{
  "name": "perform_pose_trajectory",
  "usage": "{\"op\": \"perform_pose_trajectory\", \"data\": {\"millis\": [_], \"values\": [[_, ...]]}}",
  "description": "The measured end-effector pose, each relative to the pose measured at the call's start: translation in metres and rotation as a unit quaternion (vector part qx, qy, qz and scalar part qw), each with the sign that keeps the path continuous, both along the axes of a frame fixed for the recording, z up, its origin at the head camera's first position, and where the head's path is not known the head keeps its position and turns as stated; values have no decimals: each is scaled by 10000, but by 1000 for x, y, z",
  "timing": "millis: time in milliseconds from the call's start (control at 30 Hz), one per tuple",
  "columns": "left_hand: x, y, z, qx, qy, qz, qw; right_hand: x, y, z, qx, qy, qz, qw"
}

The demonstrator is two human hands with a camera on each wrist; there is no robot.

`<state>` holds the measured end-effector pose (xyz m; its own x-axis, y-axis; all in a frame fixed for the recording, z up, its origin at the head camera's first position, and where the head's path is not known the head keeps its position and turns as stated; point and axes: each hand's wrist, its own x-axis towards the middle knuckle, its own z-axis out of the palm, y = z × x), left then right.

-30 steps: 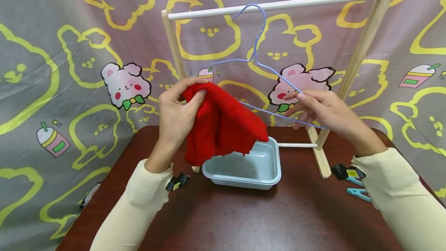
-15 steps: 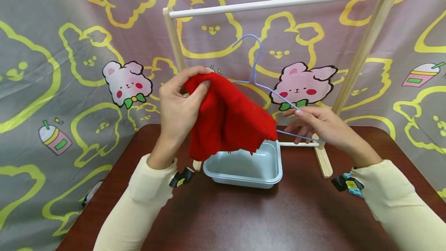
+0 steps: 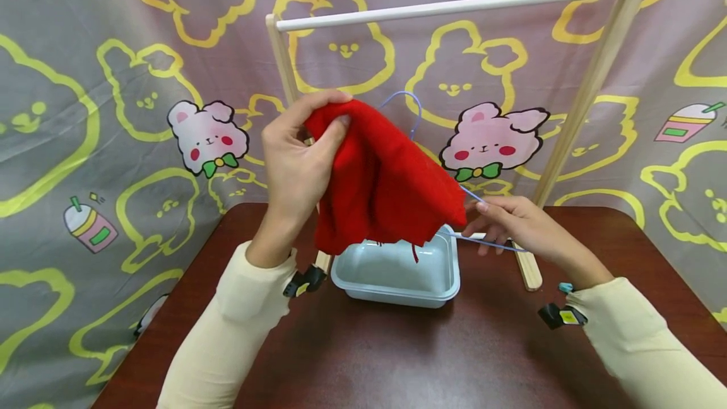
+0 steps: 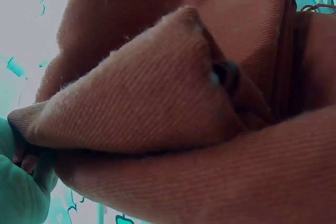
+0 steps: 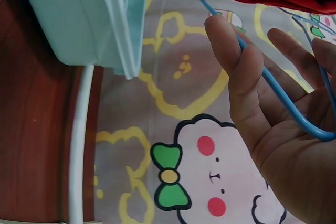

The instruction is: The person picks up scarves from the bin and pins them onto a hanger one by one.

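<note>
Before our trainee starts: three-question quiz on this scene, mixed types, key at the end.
1. Which hand holds the red cloth?
2. True or false: the blue hanger in the right hand is off the white top bar.
3. The tub on the table is: a) yellow, b) light blue, c) black?

Key: 1. The left hand. 2. True. 3. b.

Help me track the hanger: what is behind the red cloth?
The blue hanger and basin, partly. The hanger's hook top and right side show; its middle and part of the basin's far rim are covered.
</note>
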<state>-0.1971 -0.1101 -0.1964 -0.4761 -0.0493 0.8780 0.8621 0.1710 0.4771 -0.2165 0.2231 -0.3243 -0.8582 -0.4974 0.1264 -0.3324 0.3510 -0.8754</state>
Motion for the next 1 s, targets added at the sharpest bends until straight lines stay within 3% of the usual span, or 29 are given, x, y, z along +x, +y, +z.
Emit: {"op": "perform_pose_trajectory", "data": {"millis": [233, 600, 1000], "values": [[-1, 8, 5, 8, 169, -188, 9997, 8, 8, -10, -46, -116, -6, 9999], [-8, 19, 7, 141, 293, -376, 9988, 11, 11, -22, -233, -513, 717, 9958], [-18, 24, -6, 101, 200, -730, 9971, 10, 11, -23, -621, -581, 1216, 9889]]}}
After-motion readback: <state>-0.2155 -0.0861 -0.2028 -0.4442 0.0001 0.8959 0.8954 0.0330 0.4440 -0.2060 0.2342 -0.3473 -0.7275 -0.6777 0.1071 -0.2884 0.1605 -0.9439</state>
